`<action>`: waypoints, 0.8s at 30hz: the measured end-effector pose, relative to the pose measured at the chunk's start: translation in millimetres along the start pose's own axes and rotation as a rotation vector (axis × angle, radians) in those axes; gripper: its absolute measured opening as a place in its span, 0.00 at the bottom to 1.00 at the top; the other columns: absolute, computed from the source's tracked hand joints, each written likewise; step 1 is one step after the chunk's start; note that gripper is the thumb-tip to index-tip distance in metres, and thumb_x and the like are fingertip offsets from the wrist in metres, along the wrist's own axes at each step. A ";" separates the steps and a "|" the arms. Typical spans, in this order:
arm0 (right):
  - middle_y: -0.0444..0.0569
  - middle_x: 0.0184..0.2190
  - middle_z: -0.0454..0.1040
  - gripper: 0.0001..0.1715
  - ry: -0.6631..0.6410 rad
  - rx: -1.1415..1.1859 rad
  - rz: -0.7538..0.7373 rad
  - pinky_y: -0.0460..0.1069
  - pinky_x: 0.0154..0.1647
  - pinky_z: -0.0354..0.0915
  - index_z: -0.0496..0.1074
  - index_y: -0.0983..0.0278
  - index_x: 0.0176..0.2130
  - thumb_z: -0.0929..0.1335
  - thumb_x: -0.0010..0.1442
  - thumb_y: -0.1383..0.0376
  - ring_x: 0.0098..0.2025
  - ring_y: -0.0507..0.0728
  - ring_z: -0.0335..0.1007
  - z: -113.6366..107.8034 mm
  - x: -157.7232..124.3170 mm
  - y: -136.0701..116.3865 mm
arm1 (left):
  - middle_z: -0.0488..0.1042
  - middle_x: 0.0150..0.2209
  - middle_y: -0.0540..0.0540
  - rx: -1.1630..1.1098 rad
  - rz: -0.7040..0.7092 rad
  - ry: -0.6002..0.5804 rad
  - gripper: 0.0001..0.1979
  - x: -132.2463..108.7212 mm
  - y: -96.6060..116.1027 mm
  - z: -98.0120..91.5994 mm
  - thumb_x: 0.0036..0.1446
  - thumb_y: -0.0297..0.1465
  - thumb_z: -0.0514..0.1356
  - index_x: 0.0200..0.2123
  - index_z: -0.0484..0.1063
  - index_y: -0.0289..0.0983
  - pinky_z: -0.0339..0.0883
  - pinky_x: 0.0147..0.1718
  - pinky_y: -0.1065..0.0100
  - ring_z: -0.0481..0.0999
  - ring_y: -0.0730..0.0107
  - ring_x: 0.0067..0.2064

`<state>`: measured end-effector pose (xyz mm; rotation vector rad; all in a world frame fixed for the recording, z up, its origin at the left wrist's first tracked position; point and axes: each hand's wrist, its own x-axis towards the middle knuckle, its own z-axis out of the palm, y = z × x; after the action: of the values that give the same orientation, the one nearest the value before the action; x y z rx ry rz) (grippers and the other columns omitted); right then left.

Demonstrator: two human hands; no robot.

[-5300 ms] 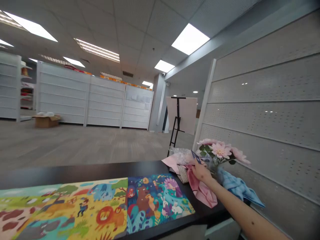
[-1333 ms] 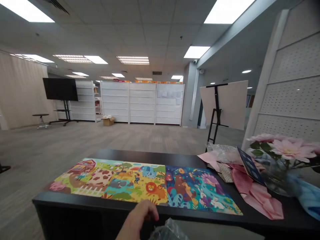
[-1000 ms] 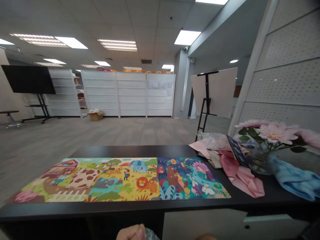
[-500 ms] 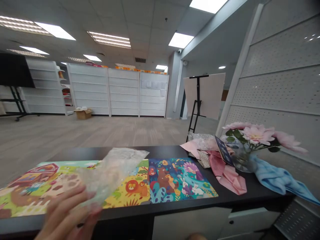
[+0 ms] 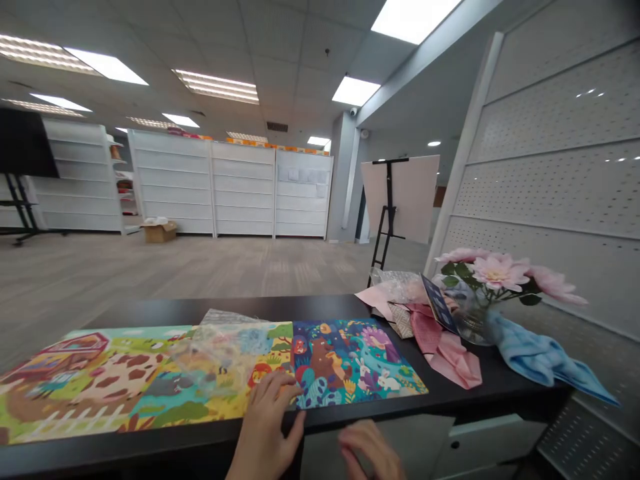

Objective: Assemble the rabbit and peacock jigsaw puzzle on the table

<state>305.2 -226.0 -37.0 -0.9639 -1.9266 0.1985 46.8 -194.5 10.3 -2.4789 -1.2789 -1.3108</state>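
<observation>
The person's left hand [image 5: 267, 427] lies open and palm-down at the front of a black table [image 5: 150, 307], its fingers [image 5: 283, 390] spread on a long, brightly illustrated animal mat [image 5: 350, 360] and gripping nothing. A crumpled clear plastic bag [image 5: 225, 353] lies flat on the mat, just beside those fingers. The right hand [image 5: 370, 450] hangs lower, past the table's front edge, its fingers loosely curled with nothing visible in them. It is near a white drawer front [image 5: 480, 440]. Farther right on the table, well apart from both hands, are a crumpled pink cloth [image 5: 445, 357], a dark blue card [image 5: 439, 303], pink artificial flowers [image 5: 495, 273] in a glass vase [image 5: 473, 323], and a blue cloth [image 5: 530, 353]
</observation>
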 end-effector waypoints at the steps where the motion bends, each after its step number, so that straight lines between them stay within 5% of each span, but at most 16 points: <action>1: 0.47 0.43 0.84 0.17 0.018 -0.081 -0.044 0.52 0.48 0.77 0.78 0.53 0.49 0.68 0.62 0.69 0.46 0.59 0.81 2.6 10.3 -3.5 | 0.76 0.49 0.45 -0.031 -0.034 -0.075 0.13 7.5 3.5 5.7 0.57 0.26 0.62 0.45 0.73 0.45 0.68 0.52 0.54 0.71 0.53 0.54; 4: 0.51 0.55 0.78 0.22 -0.033 -0.314 -0.094 0.60 0.57 0.73 0.74 0.56 0.56 0.68 0.63 0.69 0.59 0.63 0.74 10.2 36.0 -8.1 | 0.75 0.54 0.45 -0.058 -0.125 -0.219 0.16 18.9 5.3 14.4 0.55 0.29 0.64 0.48 0.75 0.45 0.64 0.57 0.46 0.68 0.47 0.59; 7: 0.50 0.56 0.78 0.22 -0.144 -0.404 -0.098 0.61 0.56 0.73 0.74 0.56 0.56 0.68 0.63 0.69 0.59 0.64 0.73 11.5 41.6 -5.0 | 0.72 0.59 0.44 -0.060 -0.163 -0.297 0.19 16.8 3.2 13.3 0.53 0.32 0.66 0.50 0.75 0.46 0.58 0.61 0.41 0.64 0.43 0.63; 11: 0.50 0.55 0.78 0.21 -0.115 -0.423 -0.125 0.60 0.53 0.75 0.75 0.57 0.54 0.70 0.62 0.68 0.58 0.65 0.74 3.3 27.7 6.2 | 0.73 0.58 0.46 -0.095 -0.145 -0.381 0.20 15.0 7.0 5.8 0.53 0.33 0.67 0.51 0.76 0.49 0.56 0.62 0.42 0.65 0.46 0.62; 18: 0.47 0.49 0.82 0.14 -0.027 -0.374 -0.118 0.58 0.51 0.76 0.78 0.54 0.48 0.70 0.63 0.68 0.54 0.62 0.77 -1.9 15.2 22.5 | 0.75 0.52 0.48 -0.172 -0.101 -0.431 0.11 22.3 13.9 1.7 0.56 0.34 0.70 0.44 0.80 0.50 0.63 0.57 0.51 0.69 0.50 0.57; 24: 0.47 0.47 0.83 0.11 0.062 -0.364 -0.116 0.55 0.49 0.77 0.79 0.54 0.45 0.72 0.61 0.65 0.51 0.61 0.79 0.9 14.3 22.3 | 0.77 0.46 0.47 -0.420 -0.120 -0.372 0.09 31.8 8.8 16.1 0.68 0.31 0.57 0.43 0.78 0.44 0.68 0.46 0.67 0.77 0.64 0.46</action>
<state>313.0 -200.8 -38.8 -1.0740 -1.9921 -0.2548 72.8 -173.4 25.3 -3.1003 -1.3553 -1.2994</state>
